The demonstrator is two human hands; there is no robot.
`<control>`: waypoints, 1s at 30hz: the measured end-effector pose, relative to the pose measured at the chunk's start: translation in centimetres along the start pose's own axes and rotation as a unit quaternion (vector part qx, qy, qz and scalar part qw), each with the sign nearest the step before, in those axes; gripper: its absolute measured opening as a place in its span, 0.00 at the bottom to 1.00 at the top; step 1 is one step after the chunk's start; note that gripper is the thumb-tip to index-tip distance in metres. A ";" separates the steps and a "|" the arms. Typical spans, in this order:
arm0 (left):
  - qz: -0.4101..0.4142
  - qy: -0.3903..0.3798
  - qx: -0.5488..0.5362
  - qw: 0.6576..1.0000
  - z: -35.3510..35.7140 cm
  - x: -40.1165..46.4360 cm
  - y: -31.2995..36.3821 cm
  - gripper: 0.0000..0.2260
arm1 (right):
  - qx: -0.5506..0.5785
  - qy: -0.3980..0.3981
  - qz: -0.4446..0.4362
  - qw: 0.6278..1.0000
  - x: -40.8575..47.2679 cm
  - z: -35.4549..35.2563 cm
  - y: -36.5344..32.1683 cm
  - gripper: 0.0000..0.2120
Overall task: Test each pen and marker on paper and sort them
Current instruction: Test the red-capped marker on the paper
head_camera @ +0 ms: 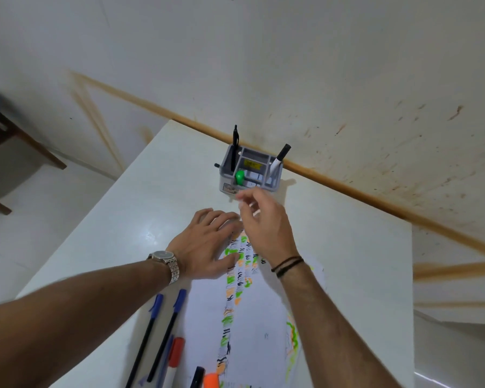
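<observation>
A white paper sheet (pixel 263 309) covered with green, orange and black test scribbles lies on the table. My left hand (pixel 207 245) rests flat on the sheet's far left corner, fingers spread. My right hand (pixel 263 219) hovers just in front of a grey desk organizer (pixel 275 186), blurred, fingers loosely curled with nothing seen in them. The organizer holds a black pen (pixel 235 147), a green-capped marker (pixel 240 177) and a white marker with a black cap (pixel 279 161). Left of the sheet lie two blue-capped pens (pixel 151 329) (pixel 170 326) and a red-capped marker (pixel 176 357).
An orange highlighter (pixel 211 381) and a black marker (pixel 198 376) lie at the near edge of the sheet. The white table (pixel 361 261) stands against a stained wall with a wooden strip (pixel 347 191). A chair (pixel 0 141) stands far left on the floor.
</observation>
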State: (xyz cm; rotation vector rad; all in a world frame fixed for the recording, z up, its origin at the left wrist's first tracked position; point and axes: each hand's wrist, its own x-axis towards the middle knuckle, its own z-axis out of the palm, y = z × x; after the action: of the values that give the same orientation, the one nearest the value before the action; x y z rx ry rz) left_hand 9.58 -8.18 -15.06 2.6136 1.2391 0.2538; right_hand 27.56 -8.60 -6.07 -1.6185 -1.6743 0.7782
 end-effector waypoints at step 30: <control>0.004 0.011 -0.004 1.000 0.4 -0.2 0.0 0.24 | 0.022 -0.291 0.278 0.915 -11.7 3.8 -2.3 0.10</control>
State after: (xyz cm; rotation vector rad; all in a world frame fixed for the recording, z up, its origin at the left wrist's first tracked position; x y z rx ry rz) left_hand 9.58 -8.35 -15.47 2.6165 1.2332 0.2876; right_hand 23.20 -20.25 -7.18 -1.9853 -1.5401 1.7069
